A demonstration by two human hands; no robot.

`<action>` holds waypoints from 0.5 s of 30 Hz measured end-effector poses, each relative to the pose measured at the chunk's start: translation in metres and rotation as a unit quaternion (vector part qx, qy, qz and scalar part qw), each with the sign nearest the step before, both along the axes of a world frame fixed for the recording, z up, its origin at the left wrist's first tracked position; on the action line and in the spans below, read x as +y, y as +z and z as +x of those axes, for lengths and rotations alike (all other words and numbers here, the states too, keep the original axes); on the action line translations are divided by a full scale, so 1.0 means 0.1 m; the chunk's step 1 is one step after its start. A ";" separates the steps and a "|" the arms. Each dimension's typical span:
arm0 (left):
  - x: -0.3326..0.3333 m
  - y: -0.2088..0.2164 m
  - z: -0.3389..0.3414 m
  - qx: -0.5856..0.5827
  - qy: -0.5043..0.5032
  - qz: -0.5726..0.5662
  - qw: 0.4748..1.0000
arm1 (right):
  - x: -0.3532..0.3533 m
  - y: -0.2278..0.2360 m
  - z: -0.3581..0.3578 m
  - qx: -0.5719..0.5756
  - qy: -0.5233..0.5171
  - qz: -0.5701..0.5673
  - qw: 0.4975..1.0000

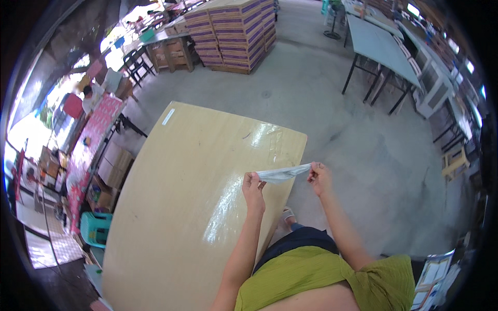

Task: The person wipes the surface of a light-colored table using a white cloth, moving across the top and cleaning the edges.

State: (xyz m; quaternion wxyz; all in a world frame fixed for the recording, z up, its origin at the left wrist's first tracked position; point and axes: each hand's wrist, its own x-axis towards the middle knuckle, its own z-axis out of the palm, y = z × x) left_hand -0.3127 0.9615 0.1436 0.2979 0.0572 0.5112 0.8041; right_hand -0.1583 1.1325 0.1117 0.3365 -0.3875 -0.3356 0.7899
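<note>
Between my two hands a thin pale grey cloth (284, 174) is stretched out, sagging slightly in the middle. My left hand (253, 187) pinches its left end above the light wood-toned tabletop (171, 207). The other end is gripped in the fingers of my right hand (320, 178), just beyond the table's right edge. The cloth looks held clear of the table surface. A strip of clear tape (276, 145) seems to lie on the glossy top near its far right corner, and a small white label (168, 116) is at the far left corner.
Stacked flat cartons (233, 33) stand at the far side. Grey-blue tables (381, 49) are at the far right, with a wooden stool (455, 163) nearer. A green plastic chair (96, 228) and a pink-covered table (101, 122) line the left, where a person (92, 99) sits.
</note>
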 end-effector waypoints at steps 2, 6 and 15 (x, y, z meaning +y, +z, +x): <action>0.08 0.07 0.07 0.017 -0.029 0.005 0.999 | 0.11 0.07 0.07 -0.067 -0.034 0.078 0.994; 0.16 0.19 0.11 0.021 -0.107 -0.035 0.993 | 0.11 0.35 0.10 -0.239 -0.131 0.461 0.844; 0.29 0.46 0.27 0.166 -0.173 -0.117 0.964 | -0.31 0.49 0.10 -0.002 0.257 0.117 0.959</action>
